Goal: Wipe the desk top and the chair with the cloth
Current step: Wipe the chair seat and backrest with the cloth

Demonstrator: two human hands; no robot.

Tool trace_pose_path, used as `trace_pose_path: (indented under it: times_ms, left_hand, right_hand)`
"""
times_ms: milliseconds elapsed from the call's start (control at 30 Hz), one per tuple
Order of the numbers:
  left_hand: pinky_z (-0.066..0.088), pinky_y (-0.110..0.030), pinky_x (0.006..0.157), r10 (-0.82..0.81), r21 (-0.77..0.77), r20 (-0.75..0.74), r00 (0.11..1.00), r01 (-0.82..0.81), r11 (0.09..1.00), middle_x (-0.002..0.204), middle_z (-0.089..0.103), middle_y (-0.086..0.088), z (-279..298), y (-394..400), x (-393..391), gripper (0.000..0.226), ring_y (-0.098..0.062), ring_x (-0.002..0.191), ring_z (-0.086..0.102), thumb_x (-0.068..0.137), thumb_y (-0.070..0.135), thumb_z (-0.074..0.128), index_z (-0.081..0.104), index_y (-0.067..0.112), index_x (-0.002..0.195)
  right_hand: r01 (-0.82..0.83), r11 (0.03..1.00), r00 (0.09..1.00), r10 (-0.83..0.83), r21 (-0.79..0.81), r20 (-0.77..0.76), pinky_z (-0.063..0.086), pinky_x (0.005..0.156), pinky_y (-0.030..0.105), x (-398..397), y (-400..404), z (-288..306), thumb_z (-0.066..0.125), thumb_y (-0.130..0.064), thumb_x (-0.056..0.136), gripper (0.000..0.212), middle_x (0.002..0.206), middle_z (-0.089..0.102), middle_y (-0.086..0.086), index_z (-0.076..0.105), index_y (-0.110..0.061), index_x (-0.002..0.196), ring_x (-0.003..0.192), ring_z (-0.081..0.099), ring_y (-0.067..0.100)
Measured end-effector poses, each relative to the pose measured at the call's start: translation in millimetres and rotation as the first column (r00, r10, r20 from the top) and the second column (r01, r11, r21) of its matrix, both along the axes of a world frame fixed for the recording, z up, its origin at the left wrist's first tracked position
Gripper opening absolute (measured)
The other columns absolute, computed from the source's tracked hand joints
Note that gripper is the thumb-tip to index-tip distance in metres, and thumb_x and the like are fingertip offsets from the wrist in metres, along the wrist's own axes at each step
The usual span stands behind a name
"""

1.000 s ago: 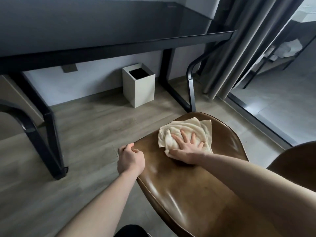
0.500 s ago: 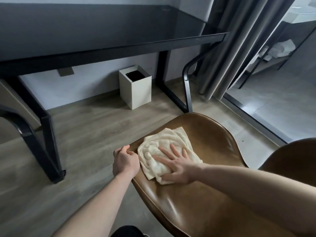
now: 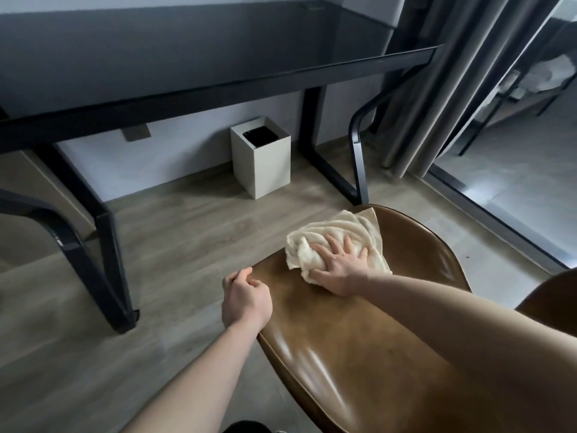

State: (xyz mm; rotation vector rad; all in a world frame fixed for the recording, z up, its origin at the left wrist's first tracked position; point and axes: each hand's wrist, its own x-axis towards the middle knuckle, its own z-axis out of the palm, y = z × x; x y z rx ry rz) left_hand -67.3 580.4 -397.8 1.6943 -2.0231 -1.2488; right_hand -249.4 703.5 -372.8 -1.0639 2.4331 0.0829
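A crumpled cream cloth [image 3: 331,235] lies on the front part of the brown leather chair seat [image 3: 352,339]. My right hand [image 3: 338,265] presses flat on the cloth with fingers spread. My left hand [image 3: 245,300] grips the seat's left edge, fingers curled round it. The dark glossy desk top [image 3: 187,48] stretches across the upper part of the view, bare of objects.
A white square waste bin [image 3: 261,157] stands on the wooden floor under the desk. Black desk legs [image 3: 103,245] and a black chair armrest [image 3: 356,142] frame the space. Grey curtains [image 3: 452,82] hang at the right beside a glass door.
My right hand has slid the cloth from the seat's left front edge back toward the front right. My left hand stays on the seat edge.
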Motion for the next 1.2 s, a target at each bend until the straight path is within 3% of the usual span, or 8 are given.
trace_pose_path:
  times_ms: [233, 433, 633, 700, 800, 867, 1033, 1200]
  left_hand:
    - [0.042, -0.038, 0.107, -0.024, 0.012, 0.005, 1.000, 0.024, 1.000, 0.153, 0.045, 0.001, 6.8, 2.5, 3.2, 0.044, -0.034, 0.121, 0.061, 0.101, 0.019, 0.043, 0.061, 0.025, 0.140]
    - [0.041, -0.039, 0.107, -0.047, 0.007, -0.001, 0.999, 0.047, 0.999, 0.153, 0.044, -0.003, 10.4, 3.8, 4.7, 0.045, -0.034, 0.123, 0.060, 0.102, 0.018, 0.042, 0.060, 0.022, 0.142]
    - [0.041, -0.037, 0.104, -0.041, -0.006, -0.008, 0.999, 0.041, 0.999, 0.154, 0.043, -0.001, 4.5, 1.9, 4.2, 0.044, -0.032, 0.121, 0.060, 0.104, 0.020, 0.040, 0.059, 0.024, 0.143]
    - [0.041, -0.036, 0.104, -0.045, -0.016, -0.004, 0.999, 0.045, 0.999, 0.154, 0.043, -0.001, 3.6, 2.0, 3.1, 0.044, -0.032, 0.121, 0.060, 0.104, 0.019, 0.040, 0.059, 0.024, 0.143]
    - [0.042, -0.035, 0.103, -0.023, -0.011, 0.000, 1.000, 0.023, 1.000, 0.153, 0.044, 0.000, 1.8, 0.8, 0.9, 0.043, -0.032, 0.118, 0.062, 0.103, 0.018, 0.042, 0.061, 0.024, 0.141]
    - [0.042, -0.034, 0.102, -0.016, -0.009, -0.011, 1.000, 0.016, 1.000, 0.152, 0.045, 0.001, 0.9, 1.4, 0.4, 0.042, -0.032, 0.116, 0.062, 0.102, 0.018, 0.043, 0.062, 0.024, 0.139]
    - [0.044, -0.037, 0.102, -0.008, 0.006, 0.004, 1.000, 0.008, 1.000, 0.152, 0.045, 0.004, 0.4, 1.0, -0.2, 0.041, -0.034, 0.112, 0.064, 0.102, 0.019, 0.044, 0.063, 0.026, 0.137]
    - [0.042, -0.039, 0.104, -0.014, -0.002, 0.025, 1.000, 0.014, 1.000, 0.153, 0.044, 0.001, -0.4, -1.6, 1.4, 0.042, -0.036, 0.118, 0.062, 0.102, 0.019, 0.043, 0.062, 0.025, 0.139]
  right_hand:
    - [-0.283, 0.955, 0.955, 0.273, 0.092, 0.115, -0.012, 0.123, 0.073, 75.3, 63.4, 11.9, 0.039, -0.063, 0.099, 0.085, 0.172, -0.034, -0.009, -0.013, -0.049, 0.165, 0.155, -0.035, 0.040]
    - [-0.393, 0.911, 0.914, 0.373, 0.127, 0.157, -0.010, 0.124, 0.072, 67.2, 94.4, 17.7, 0.040, -0.068, 0.094, 0.089, 0.168, -0.038, -0.018, -0.021, -0.060, 0.158, 0.154, -0.038, 0.035]
    - [-0.232, 0.966, 0.972, 0.227, 0.115, 0.055, -0.005, 0.123, 0.075, 18.5, 68.3, 7.9, 0.032, -0.086, 0.084, 0.094, 0.170, -0.035, -0.015, -0.020, -0.060, 0.158, 0.158, -0.030, 0.035]
    - [-0.092, 0.990, 0.996, 0.092, 0.109, 0.013, -0.001, 0.121, 0.077, -3.0, 50.5, 7.3, 0.025, -0.092, 0.076, 0.099, 0.172, -0.031, -0.013, -0.018, -0.059, 0.159, 0.160, -0.025, 0.037]
    - [0.192, 0.979, 0.981, -0.190, 0.069, -0.024, 0.001, 0.119, 0.081, -18.2, 16.5, 11.4, 0.032, -0.090, 0.086, 0.095, 0.176, -0.021, -0.010, -0.007, -0.053, 0.164, 0.161, -0.019, 0.040]
    - [0.263, 0.961, 0.964, -0.257, 0.092, -0.070, 0.002, 0.115, 0.083, -17.0, 2.0, 9.7, 0.032, -0.088, 0.089, 0.093, 0.177, -0.017, -0.008, -0.001, -0.049, 0.166, 0.161, -0.017, 0.044]
    - [0.200, 0.974, 0.980, -0.201, 0.102, -0.001, -0.002, 0.118, 0.081, -14.0, 15.6, 9.2, 0.032, -0.089, 0.088, 0.095, 0.176, -0.020, -0.007, -0.005, -0.050, 0.165, 0.160, -0.019, 0.043]
    - [0.036, 0.983, 0.993, -0.056, 0.180, 0.106, -0.003, 0.119, 0.081, 30.5, 47.4, 14.7, 0.035, -0.082, 0.092, 0.092, 0.172, -0.034, -0.007, -0.019, -0.054, 0.161, 0.157, -0.030, 0.043]
